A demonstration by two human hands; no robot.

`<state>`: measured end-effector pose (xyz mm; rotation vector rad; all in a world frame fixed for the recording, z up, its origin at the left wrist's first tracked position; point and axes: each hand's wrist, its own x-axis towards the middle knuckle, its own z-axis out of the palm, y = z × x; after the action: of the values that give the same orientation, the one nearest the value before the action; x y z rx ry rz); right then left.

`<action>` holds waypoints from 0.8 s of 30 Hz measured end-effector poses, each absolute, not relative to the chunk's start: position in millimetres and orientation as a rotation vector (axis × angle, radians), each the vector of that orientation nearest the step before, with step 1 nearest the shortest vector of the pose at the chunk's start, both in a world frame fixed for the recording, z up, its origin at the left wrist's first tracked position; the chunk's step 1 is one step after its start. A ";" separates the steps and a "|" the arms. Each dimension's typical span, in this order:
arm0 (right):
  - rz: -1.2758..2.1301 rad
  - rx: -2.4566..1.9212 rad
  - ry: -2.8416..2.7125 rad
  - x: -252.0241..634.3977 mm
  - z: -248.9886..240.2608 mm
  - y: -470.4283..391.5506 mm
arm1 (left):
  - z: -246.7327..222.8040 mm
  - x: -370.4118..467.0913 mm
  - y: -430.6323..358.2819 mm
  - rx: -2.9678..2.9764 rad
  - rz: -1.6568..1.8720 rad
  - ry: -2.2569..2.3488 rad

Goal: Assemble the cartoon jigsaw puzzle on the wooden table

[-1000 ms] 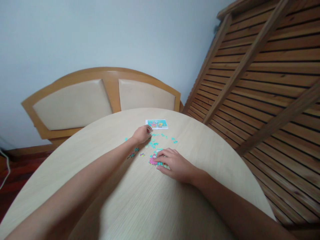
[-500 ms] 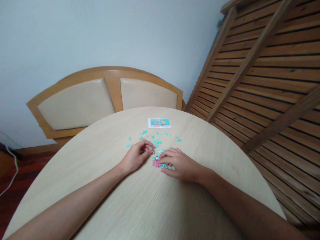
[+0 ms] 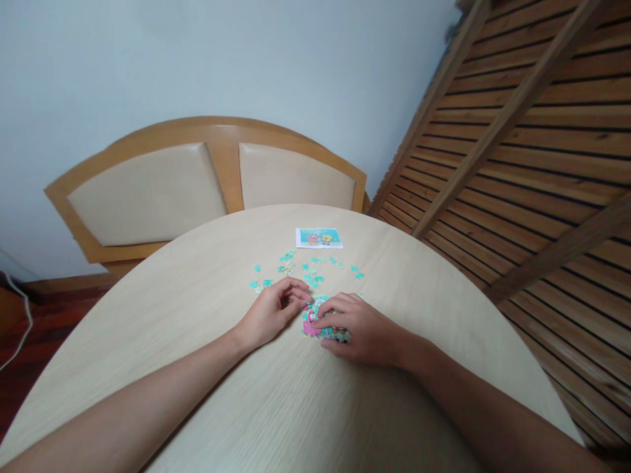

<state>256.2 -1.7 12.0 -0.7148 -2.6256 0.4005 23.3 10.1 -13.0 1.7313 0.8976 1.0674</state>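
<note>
A partly joined jigsaw puzzle (image 3: 311, 326), with a pink figure on a teal ground, lies on the round table. My right hand (image 3: 362, 330) rests over its right part, fingers curved across the top and thumb along the near edge, so much of the picture is covered. At the puzzle's upper left edge, my left hand (image 3: 279, 310) pinches a small puzzle piece (image 3: 306, 305) between thumb and fingers. Most of that piece is hidden by the fingertips. Several loose teal puzzle pieces (image 3: 310, 279) are scattered just beyond both hands.
Behind the loose pieces lies a picture sheet (image 3: 320, 238) with cartoon figures. The pale wood table (image 3: 236, 407) has a curved edge. Past it stand a padded wooden headboard (image 3: 148, 197) and, to the right, a slatted wooden panel (image 3: 517, 164). A white cable (image 3: 27, 322) hangs at far left.
My left fingertips have come closer to the puzzle's upper left edge with the piece. My right hand stays over the puzzle. The whole view has shifted slightly.
</note>
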 end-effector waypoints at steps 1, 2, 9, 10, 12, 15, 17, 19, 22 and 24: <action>0.403 -0.712 -2.619 256.4 11.7 -1.5 | -12.7 23.3 9.9 1.732 1.066 0.895; 0.405 -0.712 -2.616 256.6 11.5 -1.5 | -12.2 23.3 9.6 1.734 1.066 0.895; 0.414 -0.727 -2.634 257.3 12.3 -1.7 | -11.2 23.8 9.0 1.750 1.060 0.935; 0.414 -0.729 -2.635 257.1 12.5 -1.7 | -11.3 23.8 9.1 1.759 1.058 0.945; 0.409 -0.729 -2.632 256.7 12.5 -1.6 | -11.7 23.7 9.0 1.781 1.045 0.965; 0.401 -0.731 -2.630 256.4 11.7 -1.4 | -12.4 23.5 8.5 1.821 1.022 0.981; 0.396 -0.728 -2.630 256.3 11.3 -1.4 | -12.7 23.5 8.1 1.843 1.001 0.980; 0.391 -0.727 -2.631 256.4 11.3 -1.7 | -12.4 23.4 7.7 1.856 0.977 0.983; 0.391 -0.734 -2.635 256.5 11.4 -2.1 | -12.0 23.3 7.6 1.855 0.980 0.994; 0.396 -0.738 -2.636 256.6 11.4 -2.2 | -12.3 23.1 8.0 1.840 0.993 0.989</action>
<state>256.6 -2.2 11.4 -0.7376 -2.6360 0.3959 23.1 8.0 -12.3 1.8396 0.9890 0.9932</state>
